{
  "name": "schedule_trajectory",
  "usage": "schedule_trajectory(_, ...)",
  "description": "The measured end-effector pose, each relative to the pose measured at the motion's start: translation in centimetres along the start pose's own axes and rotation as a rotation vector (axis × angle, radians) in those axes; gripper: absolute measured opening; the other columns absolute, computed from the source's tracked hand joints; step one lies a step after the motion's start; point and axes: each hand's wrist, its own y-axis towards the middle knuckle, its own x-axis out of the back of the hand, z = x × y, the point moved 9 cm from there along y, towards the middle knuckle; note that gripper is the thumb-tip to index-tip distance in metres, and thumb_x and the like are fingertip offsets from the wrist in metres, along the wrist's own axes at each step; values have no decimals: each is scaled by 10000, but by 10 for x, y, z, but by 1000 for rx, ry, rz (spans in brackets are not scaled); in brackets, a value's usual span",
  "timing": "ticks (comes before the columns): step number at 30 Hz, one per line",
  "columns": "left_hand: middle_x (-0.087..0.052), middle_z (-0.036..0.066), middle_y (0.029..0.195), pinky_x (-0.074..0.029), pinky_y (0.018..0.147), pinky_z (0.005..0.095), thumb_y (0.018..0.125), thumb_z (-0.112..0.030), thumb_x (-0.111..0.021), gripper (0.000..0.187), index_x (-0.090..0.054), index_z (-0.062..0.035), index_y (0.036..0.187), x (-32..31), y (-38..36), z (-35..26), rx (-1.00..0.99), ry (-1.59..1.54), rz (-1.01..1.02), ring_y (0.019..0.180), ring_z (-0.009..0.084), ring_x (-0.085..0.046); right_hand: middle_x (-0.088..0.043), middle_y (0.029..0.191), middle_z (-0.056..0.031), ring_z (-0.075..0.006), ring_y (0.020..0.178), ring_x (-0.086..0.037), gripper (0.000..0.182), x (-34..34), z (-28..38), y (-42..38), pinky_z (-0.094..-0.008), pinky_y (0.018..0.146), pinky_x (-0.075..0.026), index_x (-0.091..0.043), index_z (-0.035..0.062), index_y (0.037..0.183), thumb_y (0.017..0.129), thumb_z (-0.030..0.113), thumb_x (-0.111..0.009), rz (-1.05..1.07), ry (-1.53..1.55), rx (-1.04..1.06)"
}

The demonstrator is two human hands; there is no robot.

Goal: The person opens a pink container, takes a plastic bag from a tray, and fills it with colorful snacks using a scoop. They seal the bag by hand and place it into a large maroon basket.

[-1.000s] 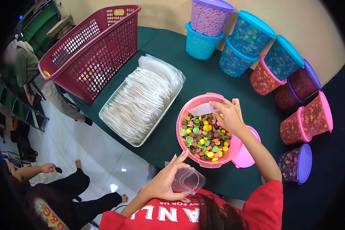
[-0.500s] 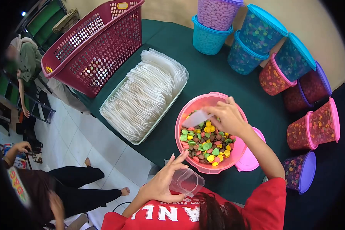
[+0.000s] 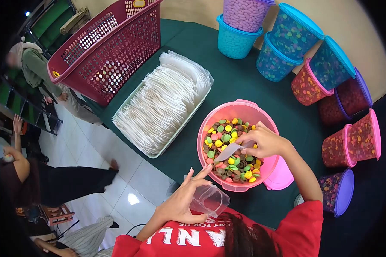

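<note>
My right hand [image 3: 263, 142] grips a translucent white scoop [image 3: 228, 151], its blade tip down among the candies. The round candies [image 3: 225, 138], in brown, green, yellow and pink, fill the lower part of a pink tub [image 3: 267, 118]. My left hand [image 3: 181, 202] holds a small clear plastic container [image 3: 214, 202] by its side, just below the tub's near edge. No candies can be made out inside that container. A pink lid [image 3: 281, 174] lies partly under the tub's right side.
Left of the tub stands a pale tray [image 3: 176, 136] packed with white sachets, with a maroon basket [image 3: 111, 60] behind it. Lidded candy tubs [image 3: 291, 36] line the back and right. Other people [image 3: 77, 175] are on the tiled floor at left.
My right hand has brought the scoop down and slightly toward me, from above the candies into them. My left hand keeps the clear container in nearly the same place. People at left have moved.
</note>
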Motion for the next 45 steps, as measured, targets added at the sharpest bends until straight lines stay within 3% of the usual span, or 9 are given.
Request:
schedule_trajectory(5,-241,244,1365,-28,1029,544,528,-231,-745,778,-335,-98,1176,2,-2,3,-16,-3,-28,1278,355,-242,-601,653,-62,-224,666,-540,243,-9,-11,-4,-365,731,-337,-651,95,899,754,268,-561,-31,29,6)
schedule_trajectory(11,-431,143,1175,-288,973,424,515,-187,-790,829,-342,-58,1200,24,-9,8,-31,-55,-220,1109,259,-446,-553,574,-108,-231,563,-533,255,-4,-17,-3,-376,641,-396,-631,37,753,795,252,-501,-23,96,-108)
schedule_trajectory(14,-496,138,1015,-411,826,326,515,-177,-787,741,-430,1,1139,52,-11,5,-53,-75,-457,957,222,-519,-531,545,-115,-237,508,-511,260,15,-9,-9,-368,633,-400,-600,25,719,808,236,-477,-153,209,-153)
schedule_trajectory(19,-508,130,1012,-427,816,318,515,-193,-758,634,-505,33,1051,66,15,-18,-33,127,-422,905,217,-545,-499,532,-134,-226,472,-494,257,42,3,-23,-331,602,-404,-551,-10,689,817,203,-485,-352,177,-70)
schedule_trajectory(26,-497,155,984,-436,795,349,564,-221,-765,650,-464,25,1085,60,51,-20,-35,297,-238,916,262,-533,-499,496,-114,-216,456,-493,266,69,28,-47,-329,644,-395,-535,5,614,802,180,-464,-399,225,-259)
schedule_trajectory(28,-496,156,983,-431,801,353,566,-225,-764,649,-462,24,1083,58,59,-23,-69,281,-205,926,266,-527,-501,460,-84,-201,487,-498,256,71,35,-47,-324,751,-351,-578,47,585,750,200,-456,-335,124,-345)
schedule_trajectory(35,-461,173,1034,-410,819,365,591,-233,-757,685,-408,36,1115,50,70,-33,-147,267,-111,952,284,-502,-513,485,-87,-221,505,-473,201,99,107,-26,-326,677,-288,-549,70,499,645,198,-498,-224,-572,-464)
schedule_trajectory(40,-459,164,1026,-419,808,356,579,-221,-768,709,-404,40,1130,60,71,-30,-187,246,-101,948,268,-502,-574,567,-91,-201,593,-538,112,96,129,-6,-326,739,-307,-614,57,548,563,169,-614,-152,-647,-572)
schedule_trajectory(45,-476,150,1028,-424,800,343,559,-206,-755,707,-429,32,1140,63,69,-25,-240,199,-135,925,244,-510,-589,601,-81,-186,637,-552,93,95,141,0,-321,754,-306,-628,64,585,572,156,-618,-141,-703,-626)
